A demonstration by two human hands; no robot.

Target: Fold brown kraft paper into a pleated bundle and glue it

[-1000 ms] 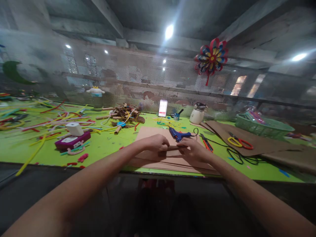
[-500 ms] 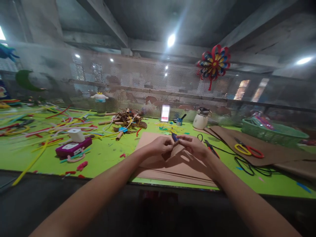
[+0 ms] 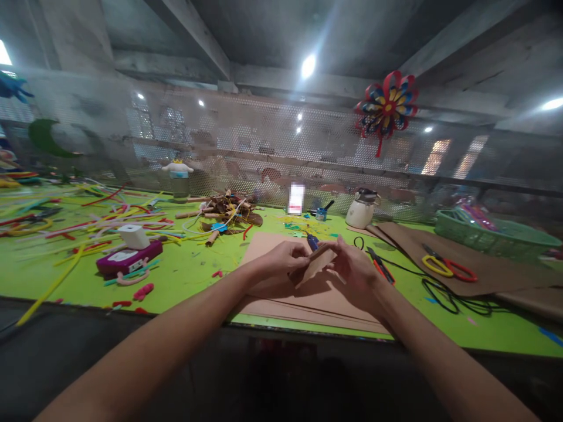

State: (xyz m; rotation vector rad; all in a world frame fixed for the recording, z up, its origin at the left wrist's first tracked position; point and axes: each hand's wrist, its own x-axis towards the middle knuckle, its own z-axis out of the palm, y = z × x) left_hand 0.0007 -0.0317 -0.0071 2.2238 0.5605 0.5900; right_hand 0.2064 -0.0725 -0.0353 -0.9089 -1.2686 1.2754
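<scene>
A small folded piece of brown kraft paper point(image 3: 315, 266) is held between my two hands above the table. My left hand point(image 3: 281, 261) pinches its left side, thumb and fingers pressed together. On the other side, my right hand point(image 3: 355, 266) grips the upper right edge between thumb and fingers. Just beyond the piece lies a dark blue tool point(image 3: 312, 241), mostly hidden by the paper, so its kind is unclear. Under both hands, flat brown sheets point(image 3: 268, 305) lie stacked at the table's front edge.
Red-handled pliers point(image 3: 380, 266), scissors point(image 3: 448, 269) and a looped black cord point(image 3: 440, 296) lie to the right, near a green basket point(image 3: 497, 234). A white jug point(image 3: 359, 210) and a lit phone point(image 3: 296, 199) stand behind. Leftward are a purple box point(image 3: 129, 258) and scattered pipe cleaners point(image 3: 70, 258).
My right hand has shifted its fingers along the paper's upper edge, its index finger now raised. The paper is tilted slightly more open. My view has turned a little.
</scene>
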